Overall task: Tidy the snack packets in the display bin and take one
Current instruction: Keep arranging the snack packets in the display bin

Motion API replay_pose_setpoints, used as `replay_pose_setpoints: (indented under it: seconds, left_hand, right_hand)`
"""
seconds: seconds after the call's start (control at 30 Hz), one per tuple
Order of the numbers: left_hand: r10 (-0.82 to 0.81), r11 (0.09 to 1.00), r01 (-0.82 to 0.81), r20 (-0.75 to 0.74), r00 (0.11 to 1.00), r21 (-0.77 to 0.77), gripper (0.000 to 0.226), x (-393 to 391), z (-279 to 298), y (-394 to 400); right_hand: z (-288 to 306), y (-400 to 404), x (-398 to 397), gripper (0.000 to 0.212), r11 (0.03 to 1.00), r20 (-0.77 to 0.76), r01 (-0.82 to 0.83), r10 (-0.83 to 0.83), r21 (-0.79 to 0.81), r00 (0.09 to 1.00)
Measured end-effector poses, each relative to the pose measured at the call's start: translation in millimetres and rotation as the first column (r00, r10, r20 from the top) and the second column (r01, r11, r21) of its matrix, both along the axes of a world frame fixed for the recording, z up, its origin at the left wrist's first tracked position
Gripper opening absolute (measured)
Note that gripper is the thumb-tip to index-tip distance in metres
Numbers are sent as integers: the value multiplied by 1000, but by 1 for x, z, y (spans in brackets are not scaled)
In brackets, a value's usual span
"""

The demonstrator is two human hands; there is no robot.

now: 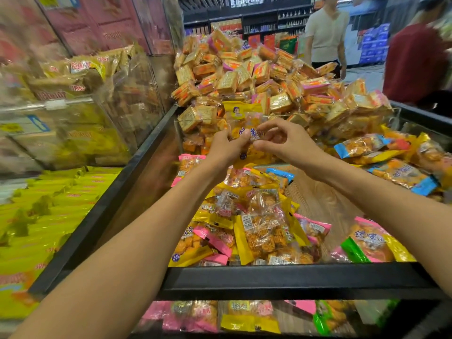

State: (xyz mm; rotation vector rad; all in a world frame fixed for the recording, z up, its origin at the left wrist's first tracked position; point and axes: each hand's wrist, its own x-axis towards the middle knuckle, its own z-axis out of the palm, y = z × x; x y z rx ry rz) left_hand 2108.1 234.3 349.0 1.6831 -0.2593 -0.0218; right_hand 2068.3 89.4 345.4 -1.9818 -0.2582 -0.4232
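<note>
Head view: my left hand [228,145] has its grip clamped on the lower left side of a yellow snack packet [242,123], thumb and fingers curled round the crinkled film, and holds it upright above the display bin [293,277]. My right hand [281,140] meets it from the other side; its curled fingertips [263,138] seem to pinch the packet's lower right edge, though blur keeps me from being sure how firmly they close.

The packet hangs in the air just in front of the clear divider [342,111], well above the loose packets [259,231] heaped on the bin's wooden floor. So I judge this to be the taking step, with the tidying below only partly done: yellow, pink and blue packets lie crossed over each other at all angles.

To do it well I should keep the pinch on the sealed edge, not the puffed middle, so the contents are not crushed and the slick film cannot slide out. One hand can carry it; the other is better freed to square up the heap. Lifting straight toward me avoids brushing the tall pile of orange packets [256,77] behind the divider, which looks ready to spill.
</note>
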Motion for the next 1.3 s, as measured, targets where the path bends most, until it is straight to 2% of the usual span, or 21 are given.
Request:
replay_pose_setpoints:
  seconds: [0.1, 0.2, 0.27, 0.33, 0.43, 0.5, 0.53, 0.63, 0.67, 0.73, 0.8, 0.87, 0.97, 1.03, 1.2, 1.3]
  left_hand:
    - [-49, 999, 49, -8, 999, -3, 42, 1, 1, 2]
    - [-128, 992, 128, -42, 991, 1, 39, -1, 2, 1]
    - [-152, 988, 153, -56, 987, 9, 40, -2, 0, 1]
    - [-145, 989, 146, -56, 988, 11, 40, -3, -2, 1]
    - [-93, 994, 95, -31, 995, 61, 67, 1, -6, 2]
    - [-56, 995, 55, 4, 998, 81, 55, 2, -7, 3]
    - [-37, 996, 36, 2, 999, 76, 48, 3, -7, 5]
    - [52, 996, -49, -38, 998, 74, 63, 14, -10, 24]
    - [87, 992, -83, -33, 996, 95, 59, 20, -11, 32]
    - [168, 970, -164, -7, 986, 180, 39, 32, -13, 49]
    - [229, 935, -222, 5, 973, 278, 34, 41, -13, 63]
    - [273, 901, -260, 13, 962, 347, 17, 50, -15, 76]
    - [305, 871, -277, -6, 952, 406, 30, 68, -22, 92]
    - [298, 858, -260, -16, 955, 444, 20, 77, -26, 97]
    - [269, 829, -220, -21, 963, 515, 18, 94, -36, 100]
    - [284, 804, -203, -62, 957, 559, 50, 98, -47, 104]
  right_hand:
    - [-1, -12, 7, 51, 991, -80, 102, -95, 90, 992]
    - [-1, -14, 8, 54, 978, -213, 57, -14, 198, 977]
    - [-3, -14, 9, 52, 963, -239, 39, 26, 267, 971]
    - [-5, -15, 10, 50, 959, -243, 69, 0, 275, 970]
    - [-8, -15, 11, 49, 957, -253, 97, -26, 273, 967]
    - [-9, -14, 11, 50, 958, -266, 86, -11, 273, 964]
    - [-9, -14, 10, 50, 960, -273, 75, 1, 268, 962]
    - [-10, -19, 6, 42, 972, -281, 71, -5, 224, 960]
    - [-10, -22, 5, 38, 974, -286, 84, -21, 209, 958]
    - [-8, -31, 2, 30, 977, -296, 113, -54, 184, 954]
    - [-4, -39, 1, 22, 979, -318, 126, -69, 162, 946]
    - [2, -47, -1, 13, 984, -339, 113, -60, 140, 939]
    - [5, -64, -7, 7, 990, -342, 96, -55, 104, 938]
    - [1, -83, -12, 8, 991, -349, 125, -102, 43, 932]
    - [-11, -130, -24, 13, 965, -354, 230, -260, -126, 898]
    - [-12, -138, -31, 12, 957, -361, 270, -291, -109, 886]
